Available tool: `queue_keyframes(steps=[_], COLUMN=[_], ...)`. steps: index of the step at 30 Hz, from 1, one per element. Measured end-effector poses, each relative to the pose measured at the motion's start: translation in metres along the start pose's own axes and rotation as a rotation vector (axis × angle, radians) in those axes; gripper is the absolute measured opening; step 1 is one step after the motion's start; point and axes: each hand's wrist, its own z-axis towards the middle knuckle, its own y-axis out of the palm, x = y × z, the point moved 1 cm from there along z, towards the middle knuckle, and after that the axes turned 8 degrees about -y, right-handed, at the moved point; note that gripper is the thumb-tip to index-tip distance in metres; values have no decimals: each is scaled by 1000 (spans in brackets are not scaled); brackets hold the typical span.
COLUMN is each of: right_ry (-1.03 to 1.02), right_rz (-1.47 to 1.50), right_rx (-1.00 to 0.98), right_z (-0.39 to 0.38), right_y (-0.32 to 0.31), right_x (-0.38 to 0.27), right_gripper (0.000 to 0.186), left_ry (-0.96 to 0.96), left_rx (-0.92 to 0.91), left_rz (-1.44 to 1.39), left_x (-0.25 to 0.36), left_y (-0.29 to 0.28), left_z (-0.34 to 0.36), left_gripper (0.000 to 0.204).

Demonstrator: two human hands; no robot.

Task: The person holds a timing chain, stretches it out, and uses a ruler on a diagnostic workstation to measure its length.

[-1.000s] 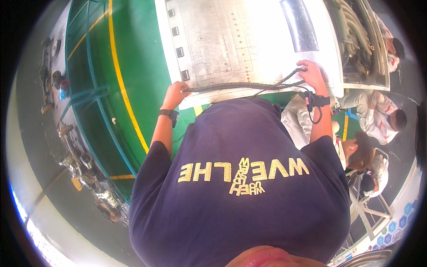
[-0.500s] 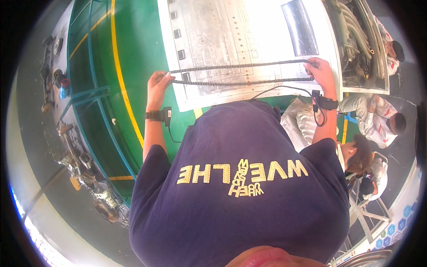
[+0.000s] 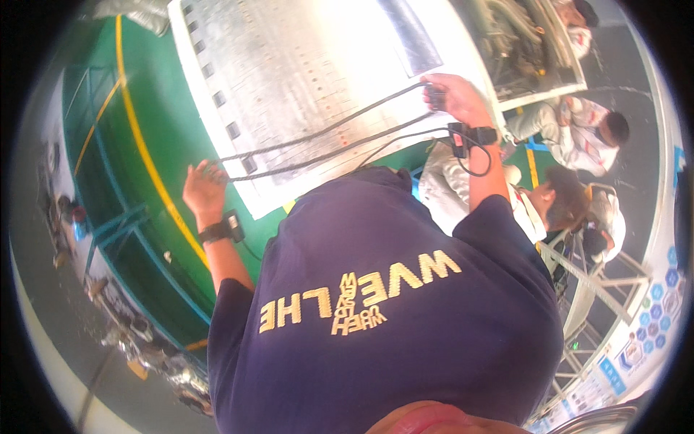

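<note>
A long dark chain loop [image 3: 325, 130] is stretched between my two hands, its two strands running roughly side by side over the pale table. My left hand [image 3: 204, 192] is closed around the left end, just off the table's near-left corner. At the right end, higher up and farther off, my right hand [image 3: 459, 98] grips the loop with curled fingers. Motion smears the links and the left fingertips. Each wrist wears a black strap with a small box; a thin black cable [image 3: 396, 137] runs from the right one below the chain.
The white table [image 3: 264, 202] bears a perforated metal plate [image 3: 282, 87] and a dark panel [image 3: 410, 36]. Beyond it stands a framed box of pipes [image 3: 510, 43]. People in pale clothes [image 3: 578, 137] sit close on the right. A teal frame [image 3: 119, 228] and metal parts [image 3: 130, 325] lie left.
The view has turned and shifted. My left hand now sits lower and my right hand higher in the picture, so the chain slants up to the right. Both hands keep their hold.
</note>
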Motion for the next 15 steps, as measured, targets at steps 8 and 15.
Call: queue_keyframes(steps=[8, 15], right_ry=[152, 105], right_rz=[201, 467], right_rx=[-22, -42], right_z=[-8, -14], right_y=[6, -1], right_x=[-13, -8], right_gripper=[57, 58], left_ry=[-41, -44], left_rx=[-122, -103], left_rz=[-67, -156], left_x=[21, 20], left_y=[27, 21], left_z=[-19, -25], left_gripper=[54, 57])
